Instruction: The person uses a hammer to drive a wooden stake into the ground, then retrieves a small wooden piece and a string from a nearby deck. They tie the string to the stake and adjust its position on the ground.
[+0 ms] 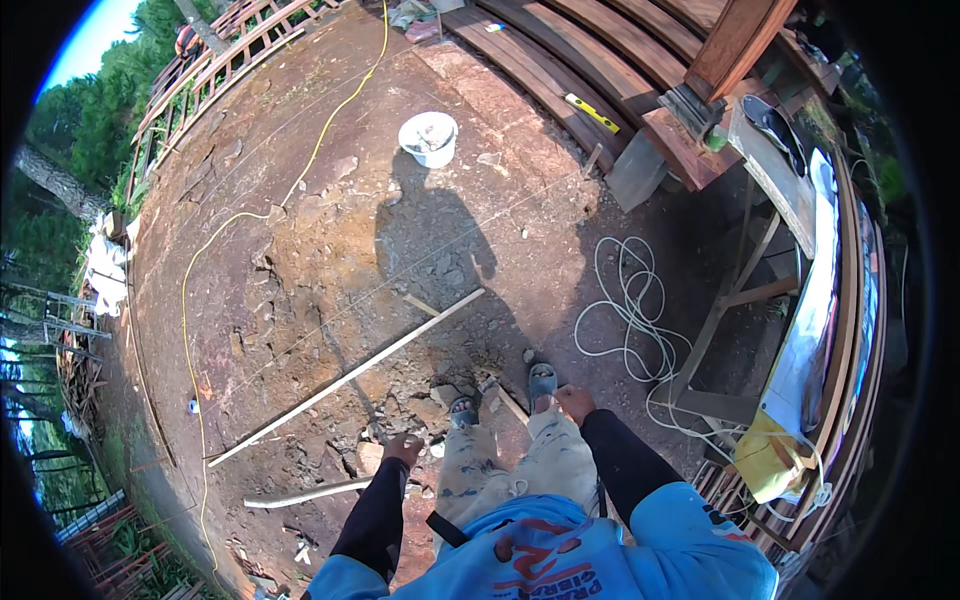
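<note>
My left hand (405, 448) hangs beside my left thigh over broken stones, its fingers curled; whether anything is in it cannot be told. My right hand (576, 403) is at my right trouser leg, fingers bent, and their grip is unclear. Between the hands are my paint-stained trousers (480, 457) and sandalled feet. A long pale wooden batten (345, 380) lies slantwise on dug-up ground ahead, a short wood piece (421, 304) by its far end. Near my left hand rests a curved wooden pole (307, 496). Farther ahead stands a white bucket (429, 142) with something inside.
A pale hose or cable (634, 315) lies in loops at right, beside a wooden trestle (701, 352). Wooden steps (540, 75) bear a yellow spirit level (592, 112). A taut string (420, 268) crosses the ground. A yellow cord (186, 315) runs along the left.
</note>
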